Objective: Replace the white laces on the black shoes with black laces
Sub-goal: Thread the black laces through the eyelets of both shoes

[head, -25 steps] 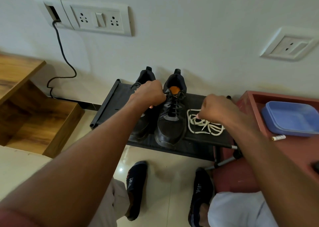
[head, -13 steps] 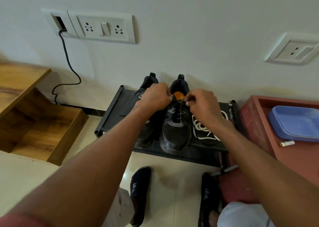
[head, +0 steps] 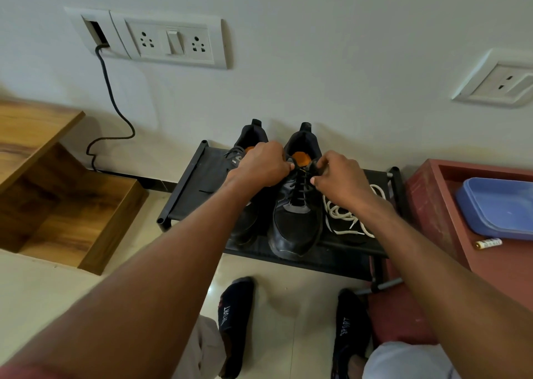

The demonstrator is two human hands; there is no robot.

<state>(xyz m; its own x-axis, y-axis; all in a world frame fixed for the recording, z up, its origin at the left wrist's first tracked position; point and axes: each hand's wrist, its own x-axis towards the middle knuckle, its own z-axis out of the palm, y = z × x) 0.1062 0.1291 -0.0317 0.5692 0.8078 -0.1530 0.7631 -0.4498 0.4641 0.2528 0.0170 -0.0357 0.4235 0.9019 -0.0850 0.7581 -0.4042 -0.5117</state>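
Black shoe rack (head: 190,194): right black shoe (head: 294,226), black lace (head: 301,187) ends pinched by left hand (head: 259,166) and right hand (head: 340,182); white laces (head: 343,217) just right.

White lettering "SPORT" runs along the top of each of the 2 dark socks, the left sock (head: 234,315) and right sock (head: 347,325), on the floor below both hands.
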